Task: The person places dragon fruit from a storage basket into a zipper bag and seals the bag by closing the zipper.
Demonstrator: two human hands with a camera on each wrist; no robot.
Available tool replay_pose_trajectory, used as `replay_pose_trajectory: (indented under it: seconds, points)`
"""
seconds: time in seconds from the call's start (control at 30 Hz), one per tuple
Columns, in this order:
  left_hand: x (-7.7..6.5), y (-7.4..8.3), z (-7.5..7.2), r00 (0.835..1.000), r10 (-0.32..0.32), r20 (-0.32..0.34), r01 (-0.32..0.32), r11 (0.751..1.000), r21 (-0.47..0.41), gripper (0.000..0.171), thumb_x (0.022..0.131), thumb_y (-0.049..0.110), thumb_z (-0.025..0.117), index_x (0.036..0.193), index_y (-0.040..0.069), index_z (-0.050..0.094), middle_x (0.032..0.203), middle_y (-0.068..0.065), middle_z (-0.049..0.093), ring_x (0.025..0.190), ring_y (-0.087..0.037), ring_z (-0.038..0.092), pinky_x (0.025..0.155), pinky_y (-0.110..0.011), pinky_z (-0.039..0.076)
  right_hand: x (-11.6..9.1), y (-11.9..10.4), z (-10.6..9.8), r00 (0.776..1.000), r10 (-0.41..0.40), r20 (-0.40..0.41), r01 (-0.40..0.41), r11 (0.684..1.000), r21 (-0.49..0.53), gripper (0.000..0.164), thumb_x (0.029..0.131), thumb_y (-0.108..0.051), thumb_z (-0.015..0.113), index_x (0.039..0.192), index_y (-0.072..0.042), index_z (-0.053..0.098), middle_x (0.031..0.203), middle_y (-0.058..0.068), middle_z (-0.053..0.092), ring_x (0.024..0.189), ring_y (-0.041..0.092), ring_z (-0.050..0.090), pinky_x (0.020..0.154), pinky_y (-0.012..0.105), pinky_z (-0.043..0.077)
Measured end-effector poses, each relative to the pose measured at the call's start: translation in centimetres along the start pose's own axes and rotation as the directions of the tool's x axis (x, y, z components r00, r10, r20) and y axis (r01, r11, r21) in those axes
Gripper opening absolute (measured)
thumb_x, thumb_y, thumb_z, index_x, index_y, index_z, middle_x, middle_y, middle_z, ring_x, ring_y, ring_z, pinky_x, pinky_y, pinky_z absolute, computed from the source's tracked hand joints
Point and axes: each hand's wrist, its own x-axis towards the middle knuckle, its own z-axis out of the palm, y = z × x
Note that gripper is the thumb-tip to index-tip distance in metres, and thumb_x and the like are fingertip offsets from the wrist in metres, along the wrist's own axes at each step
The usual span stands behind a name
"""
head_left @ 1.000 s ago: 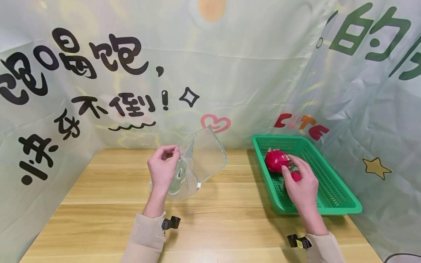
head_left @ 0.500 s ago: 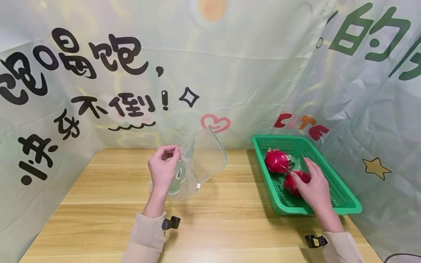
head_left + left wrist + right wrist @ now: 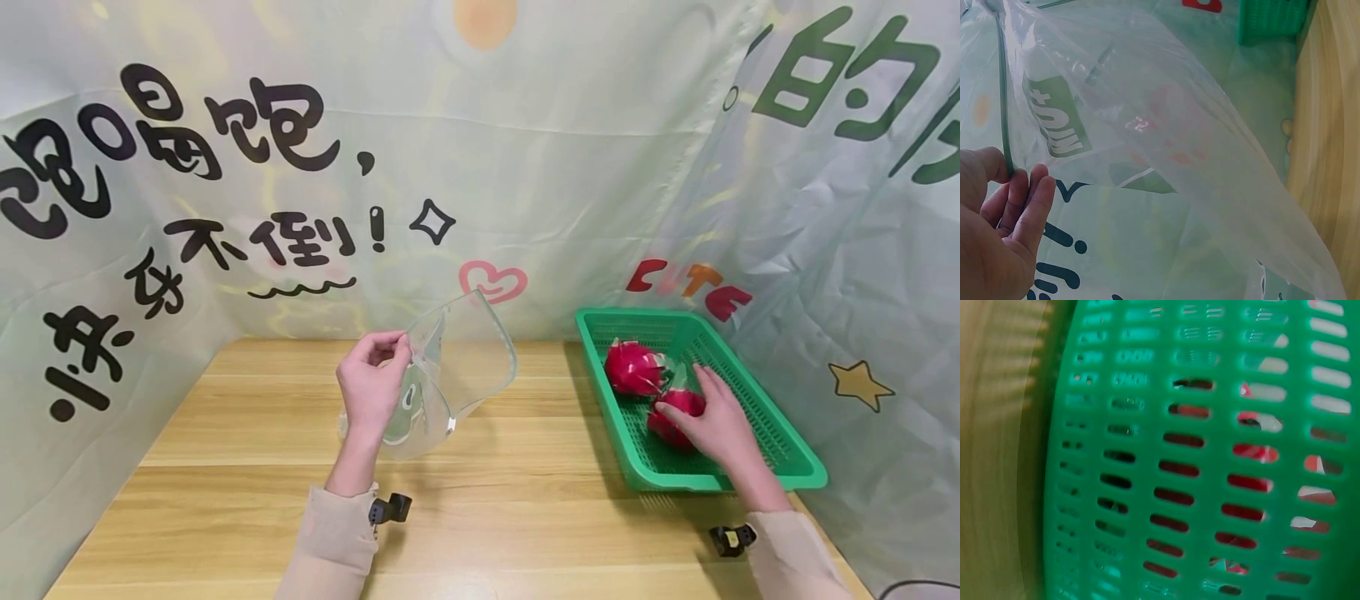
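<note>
My left hand (image 3: 371,379) pinches the edge of a clear zip bag (image 3: 476,350) between thumb and fingers, holding it above the table with its mouth spread. In the left wrist view the bag (image 3: 1166,131) hangs from the fingertips, a green printed label on it. Over the green basket (image 3: 780,482), my right hand (image 3: 720,421) lies across the nearer dragon fruit (image 3: 673,421), thumb at its left and fingers spread to the right. A second dragon fruit (image 3: 633,367) rests just behind it. The right wrist view is filled by the slotted basket wall (image 3: 1204,481); red fruit shows through.
The wooden table (image 3: 480,517) runs beneath both hands. Printed cloth (image 3: 540,192) encloses the back and sides. The basket stands at the right, close to the right-hand cloth. Each wrist carries a small black camera.
My right hand has moved right and down from between the two dragon fruits to the nearer one. The left hand and the bag have stayed almost still.
</note>
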Motion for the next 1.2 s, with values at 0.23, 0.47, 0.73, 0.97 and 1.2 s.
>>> replay_pose_trajectory:
  seconds: [0.23, 0.47, 0.73, 0.97, 1.2]
  points:
    - [0.01, -0.15, -0.06, 1.0, 0.023, -0.004, -0.023, 1.0, 0.016, 0.007, 0.089, -0.003, 0.073, 0.094, -0.003, 0.078, 0.081, -0.017, 0.073, 0.07, -0.004, 0.066, 0.063, -0.012, 0.054, 0.62, 0.45, -0.09, 0.995, 0.014, 0.098, -0.013, 1.0, -0.017, 0.109, 0.091, -0.051, 0.076, 0.158, 0.013, 0.019, 0.156, 0.044, 0.022, 0.137, 0.065, 0.028, 0.104, 0.08, 0.037]
    - [0.02, -0.04, -0.05, 1.0, 0.017, 0.001, -0.017, 1.0, 0.019, 0.007, 0.089, -0.002, 0.074, 0.095, -0.003, 0.078, 0.082, -0.016, 0.073, 0.071, -0.004, 0.067, 0.062, -0.012, 0.054, 1.0, 0.59, -0.05, 0.989, 0.003, 0.151, 0.0, 1.0, -0.024, 0.104, 0.091, -0.049, 0.076, 0.155, 0.015, 0.026, 0.154, 0.044, 0.026, 0.134, 0.064, 0.032, 0.102, 0.077, 0.043]
    - [-0.03, 0.0, 0.0, 1.0, 0.01, 0.003, -0.01, 1.0, 0.019, 0.007, 0.089, -0.002, 0.074, 0.095, -0.003, 0.078, 0.082, -0.017, 0.073, 0.071, -0.004, 0.067, 0.065, -0.012, 0.055, 0.97, 0.85, 0.19, 0.985, 0.011, 0.171, -0.001, 0.998, -0.057, 0.098, 0.091, -0.048, 0.077, 0.152, 0.016, 0.034, 0.143, 0.046, 0.039, 0.124, 0.061, 0.045, 0.096, 0.072, 0.05]
    - [-0.09, -0.14, -0.03, 1.0, 0.013, 0.01, -0.013, 1.0, 0.016, 0.007, 0.089, -0.001, 0.074, 0.095, -0.003, 0.078, 0.081, -0.017, 0.073, 0.07, -0.005, 0.067, 0.062, -0.012, 0.054, 0.8, 0.89, 0.32, 0.983, 0.0, 0.184, 0.013, 0.997, -0.071, 0.107, 0.083, -0.046, 0.085, 0.152, 0.016, 0.032, 0.14, 0.048, 0.04, 0.118, 0.061, 0.046, 0.088, 0.069, 0.055]
    - [-0.08, -0.15, -0.04, 1.0, 0.011, 0.007, -0.011, 1.0, 0.018, 0.007, 0.089, 0.0, 0.075, 0.095, -0.003, 0.078, 0.082, -0.016, 0.073, 0.07, -0.005, 0.067, 0.063, -0.012, 0.054, 0.82, 0.75, 0.3, 0.985, 0.012, 0.172, 0.0, 0.998, -0.069, 0.104, 0.081, -0.039, 0.085, 0.153, 0.014, 0.033, 0.137, 0.047, 0.041, 0.11, 0.056, 0.05, 0.079, 0.061, 0.059]
